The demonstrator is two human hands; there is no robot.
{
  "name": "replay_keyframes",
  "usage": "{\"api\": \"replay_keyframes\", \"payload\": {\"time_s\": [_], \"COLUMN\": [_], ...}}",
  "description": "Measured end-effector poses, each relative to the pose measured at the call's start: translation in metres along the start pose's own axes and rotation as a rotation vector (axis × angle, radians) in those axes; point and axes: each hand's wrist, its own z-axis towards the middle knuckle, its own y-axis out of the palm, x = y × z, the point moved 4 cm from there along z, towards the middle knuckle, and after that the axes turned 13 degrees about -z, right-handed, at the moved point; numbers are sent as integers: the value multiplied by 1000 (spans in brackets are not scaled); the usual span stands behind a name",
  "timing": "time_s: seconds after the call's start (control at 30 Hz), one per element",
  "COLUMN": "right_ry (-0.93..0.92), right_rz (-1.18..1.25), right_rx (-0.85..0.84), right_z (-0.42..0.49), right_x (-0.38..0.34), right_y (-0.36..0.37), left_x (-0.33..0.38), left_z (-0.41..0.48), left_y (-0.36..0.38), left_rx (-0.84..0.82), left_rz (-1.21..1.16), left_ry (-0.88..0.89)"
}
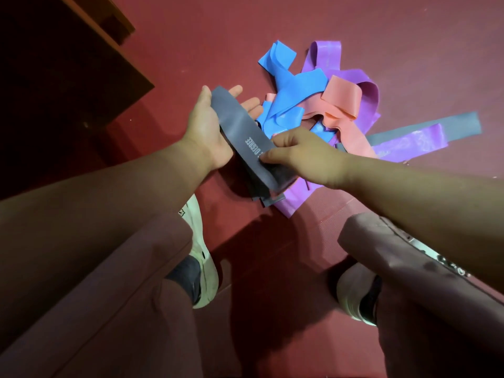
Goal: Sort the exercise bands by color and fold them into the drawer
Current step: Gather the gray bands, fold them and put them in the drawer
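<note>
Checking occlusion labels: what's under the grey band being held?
Under the grey band: the open left hand beneath its upper part, a purple band beneath its lower end. Anything else down there is covered.

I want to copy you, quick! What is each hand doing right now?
Left hand: open, palm up, with the grey band lying across it.
Right hand: pinches the same grey band near its printed letters.

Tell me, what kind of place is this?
Probably a workout room or home gym, though I can't be sure: a red mat-like floor, a heap of coloured exercise bands on it, and dark wooden furniture beside it.
</note>
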Motion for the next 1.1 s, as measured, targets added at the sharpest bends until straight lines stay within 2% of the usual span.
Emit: {"api": "replay_keyframes", "payload": {"time_s": [0.27,0.43,0.53,0.67,0.93,1.0,1.1], "right_ry": [183,221,269,312,296,288,272], "right_rz": [193,108,46,24,73,60,-84], "right_rx": [-188,-254,-208,-254,-202,-124,61], "right_z": [-5,-10,-9,-13,-11,-9,-3], "right_x": [15,27,33,33,37,37,40], "right_y": [22,23,20,19,21,16,6], "left_x": [-2,0,-1,-1,-2,-3,-4], "left_z": [-3,-6,-7,-8,-13,-13,-13], "left_y": [1,3,2,4,9,9,10], "left_rx": [-4,-27,-32,-34,-57,-55,-61], "left_rz": [10,-28,-29,-31,-27,-13,39], "left_ry": [-37,-56,-66,-63,-106,-121,-132]}}
